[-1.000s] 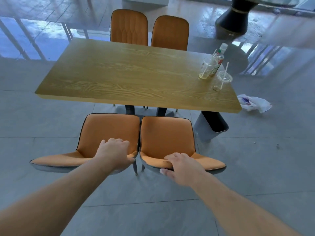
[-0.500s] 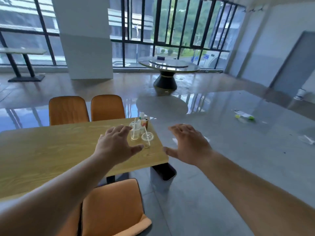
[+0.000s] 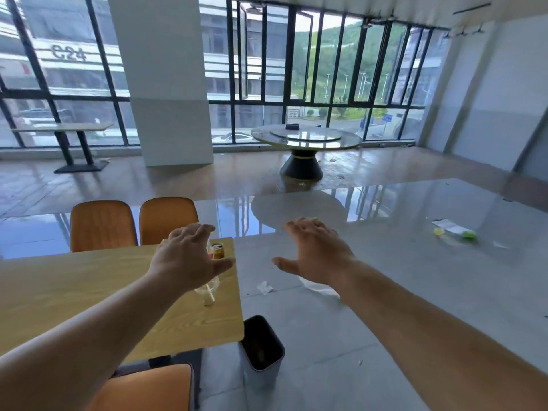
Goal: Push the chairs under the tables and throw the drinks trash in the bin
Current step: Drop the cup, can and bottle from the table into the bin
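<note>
The wooden table (image 3: 74,292) lies at the lower left. Near its right end stand a clear plastic cup with a straw (image 3: 209,292) and a can (image 3: 218,251), partly hidden behind my left hand (image 3: 186,259). That hand hovers open above them, fingers spread. My right hand (image 3: 317,250) is open too, held over the floor to the right of the table. Two orange chairs (image 3: 103,225) stand at the table's far side, and one orange chair (image 3: 148,387) is at the near side, bottom edge. A dark bin (image 3: 262,345) stands on the floor by the table's right corner.
Scraps of paper (image 3: 264,287) and a white bag (image 3: 320,289) lie on the grey floor right of the table, more litter (image 3: 453,231) farther right. A round table (image 3: 307,137), a white pillar (image 3: 169,84) and a side table (image 3: 65,129) stand by the windows.
Both hands left the backs of the near chairs and rose. My view lifted and shifted right, toward the table's right end with the drinks and bin.
</note>
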A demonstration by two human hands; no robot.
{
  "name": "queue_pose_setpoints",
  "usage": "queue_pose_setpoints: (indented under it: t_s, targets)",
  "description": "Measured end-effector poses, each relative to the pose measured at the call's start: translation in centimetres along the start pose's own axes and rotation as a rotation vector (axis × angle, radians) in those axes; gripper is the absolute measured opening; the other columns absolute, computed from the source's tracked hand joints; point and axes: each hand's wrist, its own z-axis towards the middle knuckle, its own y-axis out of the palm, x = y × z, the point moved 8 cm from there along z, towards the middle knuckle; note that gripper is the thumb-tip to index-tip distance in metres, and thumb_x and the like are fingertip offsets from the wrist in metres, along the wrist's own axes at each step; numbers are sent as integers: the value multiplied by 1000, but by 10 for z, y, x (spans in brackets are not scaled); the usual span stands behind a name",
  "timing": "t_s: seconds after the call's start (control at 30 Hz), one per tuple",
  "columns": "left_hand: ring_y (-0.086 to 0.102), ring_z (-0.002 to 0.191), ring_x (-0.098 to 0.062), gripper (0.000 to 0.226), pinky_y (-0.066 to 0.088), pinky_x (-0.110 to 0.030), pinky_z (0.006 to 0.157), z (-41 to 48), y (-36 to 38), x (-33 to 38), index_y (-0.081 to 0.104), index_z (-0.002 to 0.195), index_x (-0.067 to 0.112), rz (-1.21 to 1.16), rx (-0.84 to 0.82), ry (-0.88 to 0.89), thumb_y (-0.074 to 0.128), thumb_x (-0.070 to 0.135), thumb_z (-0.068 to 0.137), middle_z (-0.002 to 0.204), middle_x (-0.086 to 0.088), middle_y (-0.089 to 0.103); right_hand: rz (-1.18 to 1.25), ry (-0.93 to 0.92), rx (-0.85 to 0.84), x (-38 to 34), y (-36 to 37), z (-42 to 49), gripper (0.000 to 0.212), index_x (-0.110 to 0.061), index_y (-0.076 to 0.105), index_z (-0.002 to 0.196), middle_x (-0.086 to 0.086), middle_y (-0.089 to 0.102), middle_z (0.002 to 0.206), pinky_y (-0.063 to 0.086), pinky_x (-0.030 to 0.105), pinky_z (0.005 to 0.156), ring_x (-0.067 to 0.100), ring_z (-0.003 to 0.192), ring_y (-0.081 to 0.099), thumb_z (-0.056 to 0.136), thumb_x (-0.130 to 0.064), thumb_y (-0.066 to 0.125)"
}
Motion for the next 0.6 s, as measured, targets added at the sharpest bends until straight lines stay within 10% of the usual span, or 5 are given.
queue_pose_setpoints:
  t_s: [0.6]
  targets:
    - [38, 145, -29, 94, 36, -50, 117, 386, 155, 42, 34, 157, 26, -66, -36, -97, 56, 82, 84, 163, -3, 38, -160, -153, -109, 199, 90, 332, 85, -29, 40, 153, 2, 50, 151, 28, 40, 118, 26, 145, 37, 87, -79, 56]
